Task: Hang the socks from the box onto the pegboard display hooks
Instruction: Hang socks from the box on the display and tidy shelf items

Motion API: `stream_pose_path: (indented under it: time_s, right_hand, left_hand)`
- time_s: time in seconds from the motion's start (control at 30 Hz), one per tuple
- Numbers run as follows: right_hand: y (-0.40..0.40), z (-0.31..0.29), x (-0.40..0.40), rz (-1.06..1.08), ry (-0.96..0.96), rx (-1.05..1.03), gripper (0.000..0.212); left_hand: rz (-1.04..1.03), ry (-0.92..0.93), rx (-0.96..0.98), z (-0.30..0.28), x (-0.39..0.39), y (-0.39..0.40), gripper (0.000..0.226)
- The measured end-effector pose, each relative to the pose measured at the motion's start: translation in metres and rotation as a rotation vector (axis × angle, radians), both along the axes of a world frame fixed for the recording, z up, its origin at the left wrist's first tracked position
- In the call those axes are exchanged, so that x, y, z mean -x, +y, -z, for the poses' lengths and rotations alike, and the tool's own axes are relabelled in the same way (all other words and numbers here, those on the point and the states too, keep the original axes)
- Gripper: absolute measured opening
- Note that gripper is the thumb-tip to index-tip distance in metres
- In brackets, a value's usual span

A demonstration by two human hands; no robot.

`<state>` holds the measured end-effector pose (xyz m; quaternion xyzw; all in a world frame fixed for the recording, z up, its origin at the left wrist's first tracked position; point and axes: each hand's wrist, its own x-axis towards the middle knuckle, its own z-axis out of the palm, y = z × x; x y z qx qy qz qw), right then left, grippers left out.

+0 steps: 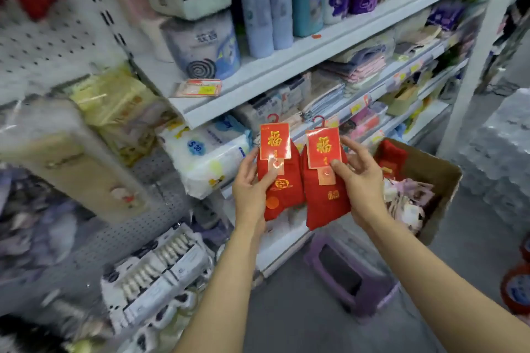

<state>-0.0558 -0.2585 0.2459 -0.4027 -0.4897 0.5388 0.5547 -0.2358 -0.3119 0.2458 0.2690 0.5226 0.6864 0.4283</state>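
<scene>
You hold 2 packs of red socks side by side and upright, edges touching. The left pack [279, 180] and right pack [325, 189] each carry a red card with a gold character and a red hook on top. Your left hand [252, 189] pinches one, your right hand [360, 178] the other. The cardboard box [438, 180] sits at right with more socks inside. The pegboard [43, 46] stands far left, blurred.
</scene>
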Motion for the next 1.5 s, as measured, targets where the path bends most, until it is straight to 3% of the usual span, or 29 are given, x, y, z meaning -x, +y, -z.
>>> stream_pose_path:
  time_s: [0.4,0.8,1.1,1.5]
  right_hand:
    - [-0.059,-0.043,0.141,-0.259,0.11,-0.104,0.044]
    - [-0.049,-0.12,0.236,-0.608,0.206,-0.303,0.046]
    - [-0.048,-0.178,0.287,-0.703,0.261,-0.338,0.045]
    - [-0.055,-0.234,0.394,-0.641,0.311,-0.329,0.041]
  left_hand:
    - [-0.31,0.128,-0.122,-0.045,0.12,-0.102,0.055]
    - [-0.702,0.239,-0.27,-0.114,0.177,-0.13,0.054]
    - [-0.75,0.333,-0.352,-0.179,0.211,-0.139,0.054]
    - [-0.724,0.491,-0.446,-0.262,0.347,-0.116,0.05]
